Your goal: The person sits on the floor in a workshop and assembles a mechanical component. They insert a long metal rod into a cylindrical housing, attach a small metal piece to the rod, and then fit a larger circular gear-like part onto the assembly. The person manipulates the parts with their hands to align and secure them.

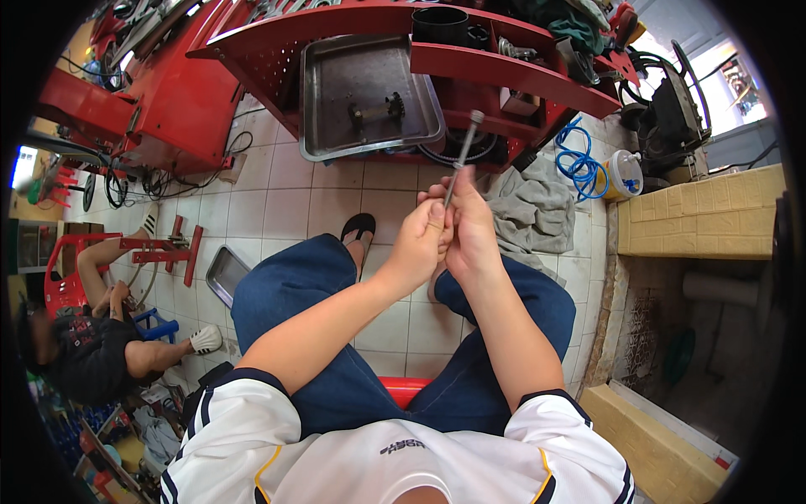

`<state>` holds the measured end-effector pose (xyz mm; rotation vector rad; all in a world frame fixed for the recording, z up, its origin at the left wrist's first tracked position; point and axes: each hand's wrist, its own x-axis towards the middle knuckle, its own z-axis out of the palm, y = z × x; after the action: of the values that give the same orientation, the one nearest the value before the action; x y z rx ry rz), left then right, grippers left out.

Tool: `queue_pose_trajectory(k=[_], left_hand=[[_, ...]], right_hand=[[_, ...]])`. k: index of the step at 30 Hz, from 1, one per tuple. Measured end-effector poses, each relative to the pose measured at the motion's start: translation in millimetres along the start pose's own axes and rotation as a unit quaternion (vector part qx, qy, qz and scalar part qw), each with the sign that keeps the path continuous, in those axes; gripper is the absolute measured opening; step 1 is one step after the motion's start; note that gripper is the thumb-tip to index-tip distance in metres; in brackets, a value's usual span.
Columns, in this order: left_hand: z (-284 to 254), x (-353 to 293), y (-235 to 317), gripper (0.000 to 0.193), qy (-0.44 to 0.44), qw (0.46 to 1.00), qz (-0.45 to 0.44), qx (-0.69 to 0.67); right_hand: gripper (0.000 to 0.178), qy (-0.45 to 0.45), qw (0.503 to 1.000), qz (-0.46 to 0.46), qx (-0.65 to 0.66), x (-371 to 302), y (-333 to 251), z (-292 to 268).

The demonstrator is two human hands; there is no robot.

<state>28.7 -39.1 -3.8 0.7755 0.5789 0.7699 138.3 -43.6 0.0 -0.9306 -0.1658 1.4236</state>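
Note:
Both of my hands are raised in front of my knees on a long thin metal rod (464,151), which looks like an axle bolt. It tilts up and to the right, with a wider cylindrical head at its far end and a small collar partway down. My left hand (417,244) has its fingers closed round the rod's lower part. Pressed beside it, my right hand (472,228) grips the rod with its thumb laid along it. The rod's lower end is hidden by my fingers. Beyond my hands, a metal tray (323,118) holds a dark toothed shaft (375,113).
A red tool cart (512,71) stands ahead, with tools on top. At the right are a grey cloth (537,210), coiled blue hose (578,164) and a white tub (623,175). A small tray (227,273) lies at the left, near a seated person (92,344).

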Motion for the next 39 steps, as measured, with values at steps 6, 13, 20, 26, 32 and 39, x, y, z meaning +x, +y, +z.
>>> queue_pose_trajectory(k=[6, 13, 20, 26, 32, 39], left_hand=[[-6.6, 0.2, 4.1, 0.032, -0.023, 0.999, -0.019, -0.023], [-2.3, -2.5, 2.9, 0.034, -0.017, 1.000, -0.020, 0.014], [-7.4, 4.0, 1.2, 0.035, -0.018, 1.000, -0.018, 0.013], [-4.7, 1.0, -1.5, 0.035, -0.014, 0.999, -0.032, 0.012], [-5.1, 2.0, -1.6, 0.035, -0.010, 0.999, -0.032, 0.005], [-3.2, 2.2, 1.2, 0.033, -0.014, 0.999, -0.033, 0.009]], right_hand=[[0.060, 0.011, 1.000, -0.006, 0.018, 0.0, -12.4, -0.9], [0.039, -0.011, 0.968, -0.127, -0.217, -4.4, -28.2, 13.9], [0.033, 0.148, 0.989, -0.007, 0.027, 9.0, -20.7, -18.5], [0.040, 0.005, 0.950, -0.192, -0.247, -5.4, -25.0, 15.3], [0.046, 0.091, 0.986, -0.088, -0.107, 2.9, -17.6, -4.6], [0.037, 0.040, 0.977, -0.150, -0.148, 4.4, -24.1, 0.3]])
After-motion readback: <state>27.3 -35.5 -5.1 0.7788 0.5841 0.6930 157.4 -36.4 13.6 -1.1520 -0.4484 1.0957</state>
